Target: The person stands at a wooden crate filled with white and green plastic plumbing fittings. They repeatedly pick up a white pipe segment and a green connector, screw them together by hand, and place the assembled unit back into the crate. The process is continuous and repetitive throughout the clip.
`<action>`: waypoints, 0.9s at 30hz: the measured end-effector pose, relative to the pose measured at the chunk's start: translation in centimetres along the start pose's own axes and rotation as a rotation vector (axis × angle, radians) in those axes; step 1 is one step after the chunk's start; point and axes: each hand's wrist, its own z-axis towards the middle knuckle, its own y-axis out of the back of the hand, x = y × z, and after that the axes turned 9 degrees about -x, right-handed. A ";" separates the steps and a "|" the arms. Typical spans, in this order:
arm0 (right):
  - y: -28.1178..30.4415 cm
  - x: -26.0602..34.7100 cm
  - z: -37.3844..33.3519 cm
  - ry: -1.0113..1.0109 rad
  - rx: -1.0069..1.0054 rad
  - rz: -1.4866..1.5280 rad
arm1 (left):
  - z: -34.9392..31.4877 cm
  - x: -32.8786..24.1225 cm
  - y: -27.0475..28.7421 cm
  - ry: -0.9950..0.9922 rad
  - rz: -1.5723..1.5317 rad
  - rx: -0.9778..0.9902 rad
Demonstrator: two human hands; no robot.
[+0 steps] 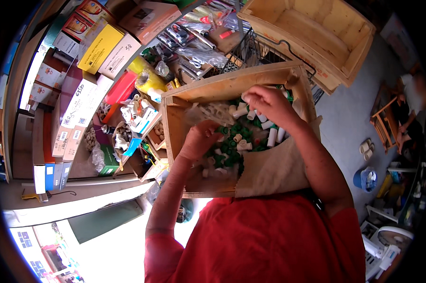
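Observation:
A wooden box (175, 181) in front of me holds a loose heap of green pipe fittings (234, 145) and white pipe fittings (272, 137). On the left of the heap my left hand (199, 140) is closed, with a green pipe fitting (223, 129) at its fingertips. Farther to the right, my right hand (269, 104) hovers over the white pieces, its fingers pinched together; what they hold, if anything, is too small to make out. Crumpled clear plastic (208, 112) lies inside near the far left corner. Brown cloth (274, 172) drapes over the near right part of the box.
Shelves with cartons (97, 52) and small boxes of fittings (139, 115) line the left. Beyond the box are a wire basket (255, 52) and a wooden crate (316, 33). On the right floor stand a blue bucket (365, 179), a fan (394, 237) and slippers (366, 148); another person (409, 108) is there.

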 end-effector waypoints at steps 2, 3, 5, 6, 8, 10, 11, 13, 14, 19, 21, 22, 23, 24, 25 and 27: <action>-0.6 -0.9 -0.1 0.034 0.112 -0.084 | 0.2 0.3 -0.2 0.049 -0.278 0.025; -0.7 -0.7 -0.2 0.058 0.163 -0.126 | 0.3 0.0 -0.6 0.077 -0.411 0.037; -0.9 -0.5 -0.6 0.092 0.237 -0.209 | 0.5 -1.0 -1.1 0.139 -0.569 0.070; -0.9 -0.5 -0.6 0.096 0.241 -0.180 | 0.5 -1.8 -1.1 0.174 -0.594 0.091; -1.1 -0.8 -0.7 0.102 0.257 -0.118 | 0.4 -3.0 -1.0 0.232 -0.629 0.106; -1.1 -1.0 -0.4 0.077 0.271 -0.040 | 0.4 -3.6 -0.9 0.278 -0.650 0.095; -1.1 -0.8 -0.4 0.073 0.282 -0.034 | 0.4 -3.6 -0.8 0.269 -0.665 0.100; -1.1 -0.2 -0.4 0.087 0.298 -0.063 | 0.5 -3.8 -0.7 0.249 -0.697 0.111; -1.3 -0.2 -0.4 0.091 0.299 -0.054 | 0.5 -4.0 -0.7 0.243 -0.702 0.114; -1.6 -1.1 -0.3 0.146 0.269 0.030 | 0.2 -4.4 -0.9 0.227 -0.744 0.118; -1.7 -1.1 -0.2 0.179 0.250 0.026 | 0.1 -4.3 -0.9 0.222 -0.762 0.120; -1.7 -1.1 -0.2 0.195 0.241 0.024 | 0.1 -4.3 -1.0 0.220 -0.771 0.121; -1.6 -1.0 -0.2 0.195 0.234 0.022 | 0.2 -4.4 -0.9 0.207 -0.764 0.136; -1.6 -0.9 -0.1 0.195 0.227 0.021 | 0.2 -4.5 -0.7 0.195 -0.757 0.151; -1.5 -0.8 -0.1 0.194 0.220 0.019 | 0.2 -4.5 -0.5 0.182 -0.750 0.166; -1.3 -0.6 0.0 0.122 0.185 0.078 | 0.2 -3.9 0.0 0.132 -0.562 0.202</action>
